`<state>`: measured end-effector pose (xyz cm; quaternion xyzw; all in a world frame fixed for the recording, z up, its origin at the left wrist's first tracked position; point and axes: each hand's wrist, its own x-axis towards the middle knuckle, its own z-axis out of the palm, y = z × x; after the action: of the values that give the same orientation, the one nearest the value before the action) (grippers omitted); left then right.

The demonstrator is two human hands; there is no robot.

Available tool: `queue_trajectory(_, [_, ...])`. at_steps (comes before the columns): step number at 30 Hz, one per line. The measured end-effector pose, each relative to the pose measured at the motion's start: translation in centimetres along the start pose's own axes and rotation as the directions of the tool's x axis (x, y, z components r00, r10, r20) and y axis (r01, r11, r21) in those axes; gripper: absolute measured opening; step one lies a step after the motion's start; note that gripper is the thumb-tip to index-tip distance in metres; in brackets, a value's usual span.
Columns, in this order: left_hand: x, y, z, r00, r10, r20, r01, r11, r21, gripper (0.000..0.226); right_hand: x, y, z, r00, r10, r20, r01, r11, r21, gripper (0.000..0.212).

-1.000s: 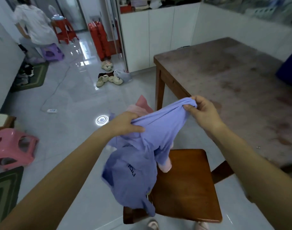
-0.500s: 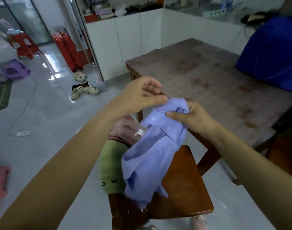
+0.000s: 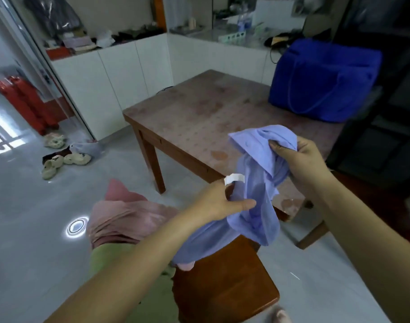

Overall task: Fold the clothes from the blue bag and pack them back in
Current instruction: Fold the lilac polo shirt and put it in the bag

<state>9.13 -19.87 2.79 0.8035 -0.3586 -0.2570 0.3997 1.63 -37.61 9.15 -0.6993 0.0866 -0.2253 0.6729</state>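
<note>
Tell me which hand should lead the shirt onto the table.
Probably right. The right hand grips the lilac shirt by its collar over the edge of the wooden table; the left hand pinches lower cloth nearer the chair.

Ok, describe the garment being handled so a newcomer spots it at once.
Find the brown wooden table carrying the big blue fabric bag. At its near edge, above the wooden chair, the left hand and right hand hold a crumpled lavender-blue shirt with a white label. Unlike the pink garment and green garment heaped below, it is lifted.
</note>
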Motion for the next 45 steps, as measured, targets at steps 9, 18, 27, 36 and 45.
queue_trajectory(9, [5.6, 6.5, 0.3, 0.911, 0.022, -0.411, 0.003, 0.998, 0.06, 0.047, 0.6, -1.8, -9.1, 0.992, 0.009, -0.127, -0.004, 0.999, 0.035, 0.025])
queue_trajectory(18, [12.0, 17.2, 0.7, 0.904, 0.191, -0.384, -0.131, 0.975, 0.178, 0.017, 2.5, -0.2, -18.3, 0.985, 0.119, 0.122, -0.086, 0.965, -0.25, 0.042])
queue_trajectory(27, [14.1, 22.7, 5.2, 0.867, 0.244, -0.434, -0.034, 0.899, 0.437, 0.013, 7.7, -1.0, -19.8, 0.946, 0.013, 0.325, 0.141, 0.884, -0.445, 0.057])
queue_trajectory(36, [15.1, 21.0, 4.7, 0.852, 0.285, -0.44, 0.211, 0.582, 0.786, 0.011, 9.6, -1.8, -24.3, 0.969, -0.086, 0.232, 0.243, 0.494, -0.834, 0.028])
queue_trajectory(45, [16.5, 19.1, 2.5, 0.832, 0.231, -0.504, 0.305, 0.568, 0.764, 0.013, 10.5, -2.0, -28.0, 0.953, -0.235, 0.19, 0.223, 0.123, -0.967, 0.028])
